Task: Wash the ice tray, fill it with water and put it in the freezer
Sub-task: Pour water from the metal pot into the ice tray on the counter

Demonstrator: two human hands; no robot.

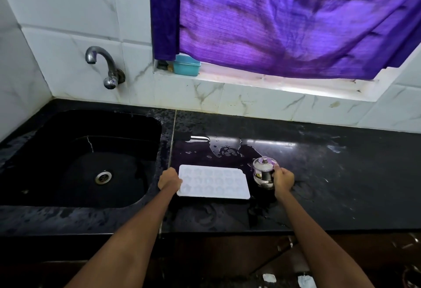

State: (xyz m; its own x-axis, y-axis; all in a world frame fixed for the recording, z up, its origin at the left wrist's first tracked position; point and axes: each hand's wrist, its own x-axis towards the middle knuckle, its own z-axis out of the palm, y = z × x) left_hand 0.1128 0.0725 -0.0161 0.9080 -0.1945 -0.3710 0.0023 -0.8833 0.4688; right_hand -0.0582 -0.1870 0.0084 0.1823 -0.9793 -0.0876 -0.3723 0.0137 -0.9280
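Both hands have a grip on something. One grip is the left hand (169, 178), with its fingers curled on the short left edge of the white ice tray (213, 181). The other grip is the right hand (283, 179), wrapped round the side of a small shiny steel pot (264, 172) with a lid and a knob on top. Between the two hands the ice tray lies flat on the black tabletop (341, 173), and the pot stands just past its right end. Some water is spilled on the tabletop a little beyond the tray. Off to the left of the left hand are the dark sink (45, 151) and the tap (102, 64), which is not running. I think the tray is washed and about to be filled. I cannot tell if its little cups hold water yet. The freezer part is not done.
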